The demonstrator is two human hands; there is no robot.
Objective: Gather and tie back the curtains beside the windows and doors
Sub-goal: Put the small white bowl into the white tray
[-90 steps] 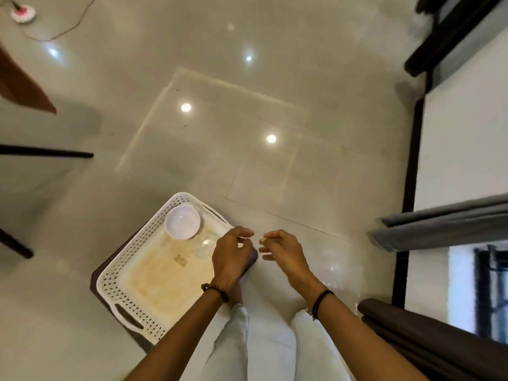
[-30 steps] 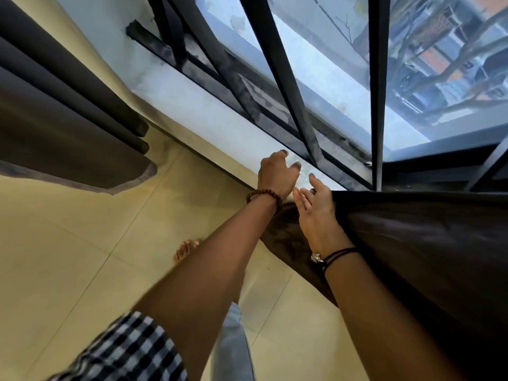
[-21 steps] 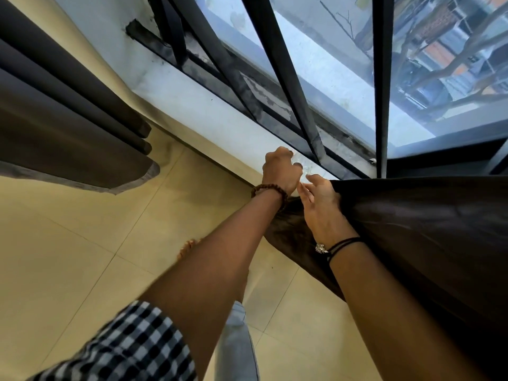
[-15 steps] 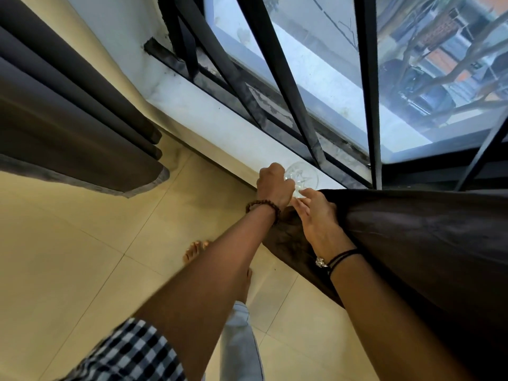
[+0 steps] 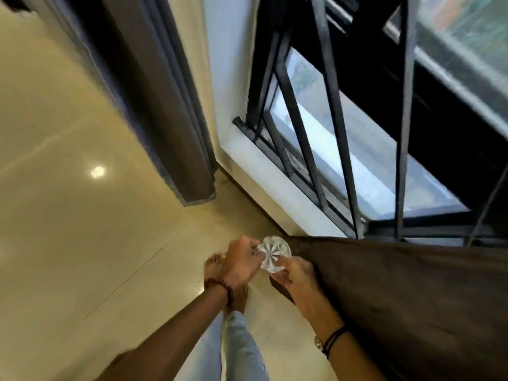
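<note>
My left hand (image 5: pixel 242 266) and right hand (image 5: pixel 295 274) pinch a round glass piece (image 5: pixel 275 254), maybe a curtain clip, below the window (image 5: pixel 343 160). The brown curtain (image 5: pixel 398 298) hangs right beside it. I'd grip tight and bunch the curtain snugly.

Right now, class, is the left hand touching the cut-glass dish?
Touching. The head view shows the left hand gripping one side of the cut-glass dish, with no gap between them; the right hand pinches the opposite edge.
</note>
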